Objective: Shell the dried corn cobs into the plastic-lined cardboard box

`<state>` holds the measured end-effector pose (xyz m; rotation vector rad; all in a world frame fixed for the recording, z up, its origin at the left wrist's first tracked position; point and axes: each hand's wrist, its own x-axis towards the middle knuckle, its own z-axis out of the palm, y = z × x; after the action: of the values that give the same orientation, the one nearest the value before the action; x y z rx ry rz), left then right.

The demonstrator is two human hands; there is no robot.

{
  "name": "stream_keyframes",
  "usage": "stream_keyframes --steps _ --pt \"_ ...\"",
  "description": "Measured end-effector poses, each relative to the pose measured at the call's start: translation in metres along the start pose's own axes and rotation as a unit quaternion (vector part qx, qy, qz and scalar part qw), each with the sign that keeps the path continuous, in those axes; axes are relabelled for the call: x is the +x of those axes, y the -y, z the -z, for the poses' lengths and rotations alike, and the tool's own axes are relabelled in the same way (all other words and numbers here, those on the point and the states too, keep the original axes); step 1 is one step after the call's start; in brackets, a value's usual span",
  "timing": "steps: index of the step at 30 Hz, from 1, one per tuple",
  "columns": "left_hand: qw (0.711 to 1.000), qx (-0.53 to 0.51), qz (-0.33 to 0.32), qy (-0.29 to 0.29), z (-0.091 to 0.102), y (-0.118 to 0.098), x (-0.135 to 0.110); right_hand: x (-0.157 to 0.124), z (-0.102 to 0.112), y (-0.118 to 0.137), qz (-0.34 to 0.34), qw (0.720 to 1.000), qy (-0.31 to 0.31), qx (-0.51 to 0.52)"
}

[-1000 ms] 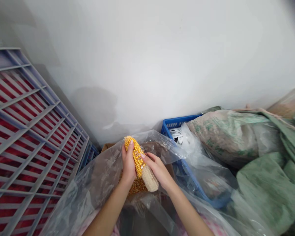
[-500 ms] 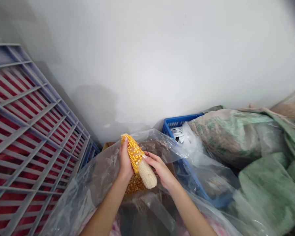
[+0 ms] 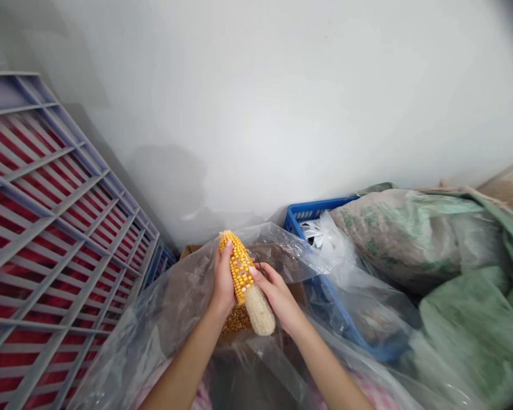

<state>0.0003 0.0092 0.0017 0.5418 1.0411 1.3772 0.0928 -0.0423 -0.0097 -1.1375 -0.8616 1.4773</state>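
I hold a corn cob [image 3: 245, 282] upright between both hands over a clear plastic bag [image 3: 175, 319]. Its upper half still carries yellow kernels; its lower half is stripped bare and pale. My left hand [image 3: 223, 285] wraps the left side of the cob, thumb lying up along the kernels. My right hand [image 3: 277, 297] grips the right side, thumb pressed on the kernels at the stripped edge. Loose kernels [image 3: 236, 320] lie in the bag under the cob.
A grey and red slatted crate [image 3: 55, 228] stands at the left. A blue plastic basket [image 3: 312, 213] with white plastic sits right of the bag. Green woven sacks [image 3: 414, 239] pile up at the right. A white wall rises behind.
The cob has shifted slightly in my hands, and my right thumb has slid a little along the kernels. The view has drifted a little.
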Motion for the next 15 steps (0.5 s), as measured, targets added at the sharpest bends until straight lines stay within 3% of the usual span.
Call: stream_keyframes --steps 5,9,15 --pt "0.999 -0.013 0.044 0.001 -0.004 -0.001 -0.003 -0.002 0.002 0.001 0.003 1.0 -0.011 -0.024" --pt "0.994 -0.025 0.103 0.039 -0.006 -0.009 -0.004 -0.004 0.009 0.01 0.013 0.999 0.026 -0.018" --pt "0.992 -0.028 0.117 0.05 -0.008 -0.013 -0.005 -0.004 0.012 0.008 0.045 0.997 0.05 -0.044"
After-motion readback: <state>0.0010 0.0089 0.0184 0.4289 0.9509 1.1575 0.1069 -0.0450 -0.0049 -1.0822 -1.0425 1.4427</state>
